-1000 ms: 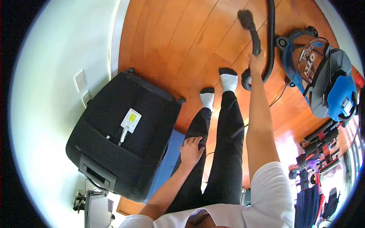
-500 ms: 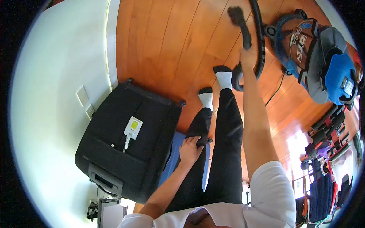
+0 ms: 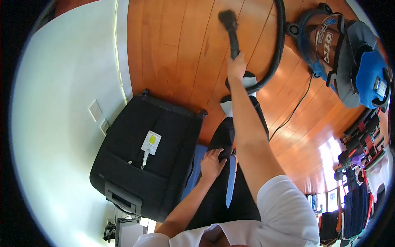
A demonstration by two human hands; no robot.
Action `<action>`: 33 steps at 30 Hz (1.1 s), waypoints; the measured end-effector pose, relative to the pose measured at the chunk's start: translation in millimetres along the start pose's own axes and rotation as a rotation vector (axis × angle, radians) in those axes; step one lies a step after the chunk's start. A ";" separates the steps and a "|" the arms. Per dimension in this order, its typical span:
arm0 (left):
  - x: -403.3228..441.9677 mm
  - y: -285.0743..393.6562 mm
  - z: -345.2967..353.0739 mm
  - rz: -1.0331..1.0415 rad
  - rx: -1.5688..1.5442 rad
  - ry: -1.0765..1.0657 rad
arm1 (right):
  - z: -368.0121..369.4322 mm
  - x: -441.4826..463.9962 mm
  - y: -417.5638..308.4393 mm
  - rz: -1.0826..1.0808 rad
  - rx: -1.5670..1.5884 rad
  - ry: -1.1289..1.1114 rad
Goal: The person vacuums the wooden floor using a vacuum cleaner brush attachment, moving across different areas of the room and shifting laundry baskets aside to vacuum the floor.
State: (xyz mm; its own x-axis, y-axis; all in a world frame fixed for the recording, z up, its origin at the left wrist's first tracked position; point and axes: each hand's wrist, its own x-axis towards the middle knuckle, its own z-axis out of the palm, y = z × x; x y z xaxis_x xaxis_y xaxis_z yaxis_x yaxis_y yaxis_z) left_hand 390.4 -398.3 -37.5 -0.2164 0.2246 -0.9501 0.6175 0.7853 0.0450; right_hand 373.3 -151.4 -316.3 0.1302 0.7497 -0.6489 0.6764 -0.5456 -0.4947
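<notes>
"OTR" and "FASA" on the vacuum tank point(image 3: 323, 41)

I was in a home, judging by the glossy wood floor point(image 3: 164, 57), black suitcase point(image 3: 144, 164) and hanging clothes point(image 3: 356, 203).

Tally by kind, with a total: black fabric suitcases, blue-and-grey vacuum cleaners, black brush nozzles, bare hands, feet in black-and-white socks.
Black fabric suitcase: 1
Blue-and-grey vacuum cleaner: 1
Black brush nozzle: 1
Bare hands (left hand, right hand): 2
Socked feet (left foot, right foot): 2
Total: 7
</notes>
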 end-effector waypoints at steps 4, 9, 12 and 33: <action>0.1 -3.3 5.9 0.027 -0.003 0.024 | -10.7 12.9 -32.0 0.143 0.120 0.013; 6.7 -0.2 2.8 0.001 0.044 -0.021 | 17.8 -84.3 7.1 0.450 0.461 -0.082; 6.7 -0.9 -2.8 0.007 0.044 -0.025 | 44.9 -62.1 23.2 0.347 0.560 0.030; 3.0 -11.8 4.3 0.085 0.037 0.040 | -25.2 56.8 -32.6 0.331 0.755 0.161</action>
State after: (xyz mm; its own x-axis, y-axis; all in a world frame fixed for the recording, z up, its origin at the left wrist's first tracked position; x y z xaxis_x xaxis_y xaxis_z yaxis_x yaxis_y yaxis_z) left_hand 385.7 -409.4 -42.2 -0.1919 0.3127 -0.9303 0.6623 0.7408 0.1124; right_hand 377.0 -81.6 -322.4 0.3769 0.5202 -0.7664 -0.0746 -0.8077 -0.5849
